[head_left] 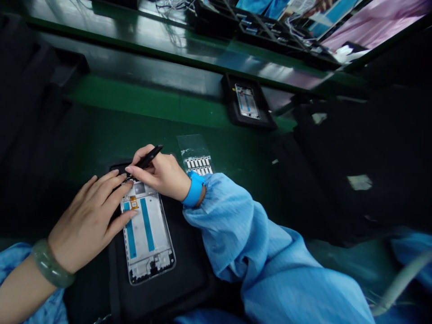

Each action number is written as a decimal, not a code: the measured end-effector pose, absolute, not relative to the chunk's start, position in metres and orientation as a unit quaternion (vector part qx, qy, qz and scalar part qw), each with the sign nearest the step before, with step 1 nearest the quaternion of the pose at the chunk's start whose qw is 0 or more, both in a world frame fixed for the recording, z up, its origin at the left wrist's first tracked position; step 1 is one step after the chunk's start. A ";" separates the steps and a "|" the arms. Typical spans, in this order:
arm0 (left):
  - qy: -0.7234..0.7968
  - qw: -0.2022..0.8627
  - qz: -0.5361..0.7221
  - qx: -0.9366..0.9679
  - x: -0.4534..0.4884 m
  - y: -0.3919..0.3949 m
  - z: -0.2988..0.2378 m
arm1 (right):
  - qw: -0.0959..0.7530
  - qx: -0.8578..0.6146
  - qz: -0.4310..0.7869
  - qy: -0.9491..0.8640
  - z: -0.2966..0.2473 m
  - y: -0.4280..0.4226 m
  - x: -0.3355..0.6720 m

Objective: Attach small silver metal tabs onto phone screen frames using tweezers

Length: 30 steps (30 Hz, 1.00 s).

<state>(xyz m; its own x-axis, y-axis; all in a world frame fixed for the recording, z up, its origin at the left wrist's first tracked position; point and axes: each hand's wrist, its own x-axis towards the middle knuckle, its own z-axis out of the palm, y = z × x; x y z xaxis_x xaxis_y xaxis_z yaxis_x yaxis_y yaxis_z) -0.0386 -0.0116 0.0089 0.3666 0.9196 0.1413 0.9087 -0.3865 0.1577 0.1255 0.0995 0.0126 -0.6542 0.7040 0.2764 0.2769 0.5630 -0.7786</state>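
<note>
A silver phone frame [153, 234] with two blue strips and a small orange flex piece lies face down on a black pad [189, 252]. My left hand [94, 209] rests over its upper left part, fingers stretched out, thumb on the left edge. In my right hand [165, 173] is a slim black pen-shaped tool [150, 156], pinched and slanted down at the top end of the frame. Fingers hide its tip. Just beyond my right wrist, a clear sheet [192, 146] carries rows of small white-and-dark pieces [199, 164].
Farther back, a black tray [231, 105] holds another phone frame [248, 102]. Dark stacked shapes [337, 171] stand at the right, and a dark bulk [27, 103] at the left. Black trays with parts and cables [259, 31] line the far side, near a person's pink sleeve [378, 22].
</note>
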 end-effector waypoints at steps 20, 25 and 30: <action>0.555 0.036 0.105 0.824 -0.039 -0.010 0.009 | 0.284 -0.252 0.287 -0.879 0.010 0.101 0.122; 0.564 0.030 0.101 0.819 -0.037 -0.011 0.012 | 0.290 -0.245 0.270 -0.885 0.008 0.099 0.118; 0.578 0.020 0.097 0.810 -0.035 -0.013 0.014 | 0.306 -0.288 0.248 -0.873 0.010 0.097 0.121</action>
<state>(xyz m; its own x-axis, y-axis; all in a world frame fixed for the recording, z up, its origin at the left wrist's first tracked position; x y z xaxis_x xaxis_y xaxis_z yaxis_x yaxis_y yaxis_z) -0.0350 -0.0129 0.0136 0.3138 0.9401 0.1333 0.9322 -0.3317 0.1451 0.1211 0.0969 0.0095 -0.6466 0.6551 0.3909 0.3511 0.7105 -0.6099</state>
